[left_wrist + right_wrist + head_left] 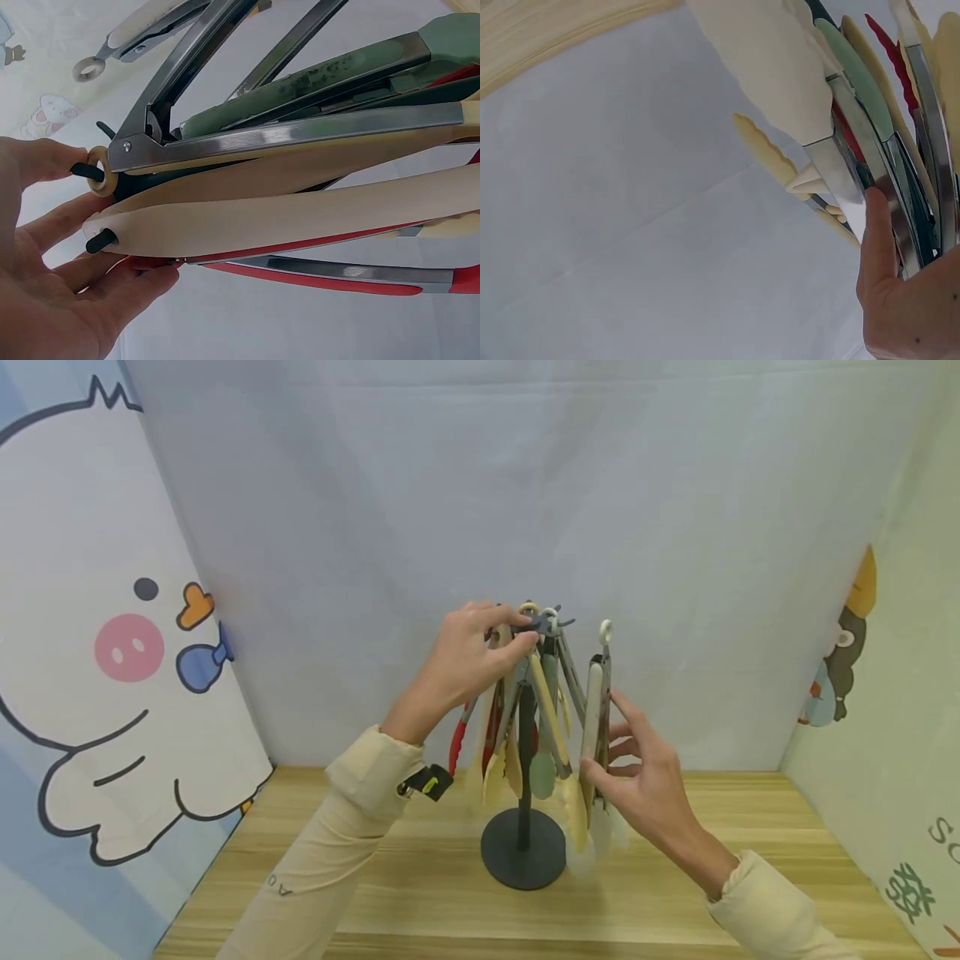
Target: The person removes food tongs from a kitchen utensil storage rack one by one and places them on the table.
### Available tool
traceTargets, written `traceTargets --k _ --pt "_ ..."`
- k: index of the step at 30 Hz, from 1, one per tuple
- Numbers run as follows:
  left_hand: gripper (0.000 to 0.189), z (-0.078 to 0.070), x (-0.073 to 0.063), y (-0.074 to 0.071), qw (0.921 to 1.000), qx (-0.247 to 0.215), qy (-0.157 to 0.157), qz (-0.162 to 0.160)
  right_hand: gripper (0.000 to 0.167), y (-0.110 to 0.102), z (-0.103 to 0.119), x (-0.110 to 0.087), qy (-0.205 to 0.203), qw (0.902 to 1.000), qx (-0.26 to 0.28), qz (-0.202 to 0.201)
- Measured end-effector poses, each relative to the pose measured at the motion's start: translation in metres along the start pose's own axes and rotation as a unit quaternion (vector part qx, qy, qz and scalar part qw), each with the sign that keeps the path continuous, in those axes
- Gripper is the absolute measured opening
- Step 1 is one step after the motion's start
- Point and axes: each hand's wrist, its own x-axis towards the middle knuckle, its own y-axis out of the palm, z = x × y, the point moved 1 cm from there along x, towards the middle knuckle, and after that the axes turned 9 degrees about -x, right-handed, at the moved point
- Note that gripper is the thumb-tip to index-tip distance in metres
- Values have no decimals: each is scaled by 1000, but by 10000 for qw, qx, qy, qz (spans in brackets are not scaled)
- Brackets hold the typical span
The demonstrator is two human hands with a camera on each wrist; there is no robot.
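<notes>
Several kitchen tongs hang by their rings from a black stand [523, 852] with a round base and hooks at its top. My left hand [476, 647] grips the stand's top, its thumb and fingers around the hooks. A pair of white tongs [592, 718] is upright in my right hand [645, 777], held between thumb and fingers. Its ring [606, 631] is to the right of the hooks, apart from them. Hanging are yellow tongs [551, 710], green tongs [315, 82], red tongs [315, 277] and cream tongs [300, 217]. In the right wrist view, the thumb is mostly hidden.
The stand is on a wood-grain table [420, 902]. Behind it hangs a pale grey cloth [480, 485]. A printed cartoon panel [90, 568] is at the left, and another printed panel [885, 777] at the right.
</notes>
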Motion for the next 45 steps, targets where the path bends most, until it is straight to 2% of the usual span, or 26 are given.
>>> traceTargets --k 5,9,22,27,34,45 --pt "30 1 1 1 10000 -43 11 -17 84 6 -26 -5 151 9999 43 69" --pt "30 0 1 2 10000 -50 5 -12 83 7 -34 -11 191 9996 6 187" --pt "29 6 0 0 9998 -139 53 -117 81 4 -43 -19 376 9981 -188 442" --pt "29 6 1 -1 9998 -171 36 -121 82 2 -45 -19 355 9984 -233 364" --pt "30 7 1 0 9999 -109 46 -87 86 1 -52 -21 383 9970 -602 303" --pt "30 9 1 -2 9995 -298 14 -59 84 0 -58 -21 733 9910 -1012 476"
